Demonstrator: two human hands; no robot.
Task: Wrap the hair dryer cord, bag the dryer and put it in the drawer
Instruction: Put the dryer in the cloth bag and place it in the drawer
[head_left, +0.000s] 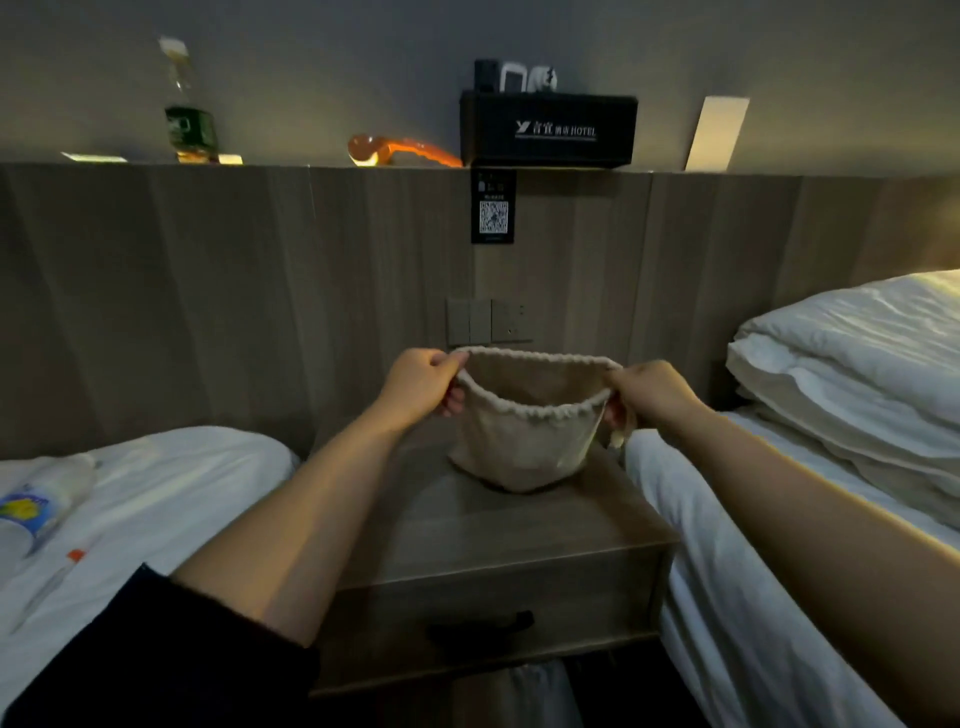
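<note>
A cream cloth drawstring bag (524, 447) rests with its bottom on the wooden nightstand (493, 525), its mouth stretched wide. My left hand (421, 387) grips the left end of the bag's rim and my right hand (649, 392) grips the right end, pulling the opening apart. The bag bulges at the bottom; what is inside is hidden and no hair dryer or cord shows. The nightstand's drawer (493, 608) with a dark handle (483, 626) is closed.
White beds flank the nightstand, the left one (156, 493) with a plastic bottle (36, 509), the right one (779, 571) with a folded duvet (857, 364). Wall switches (488, 319) sit behind the bag. The headboard ledge holds a bottle (187, 114), an orange object (405, 150) and a black hotel box (548, 130).
</note>
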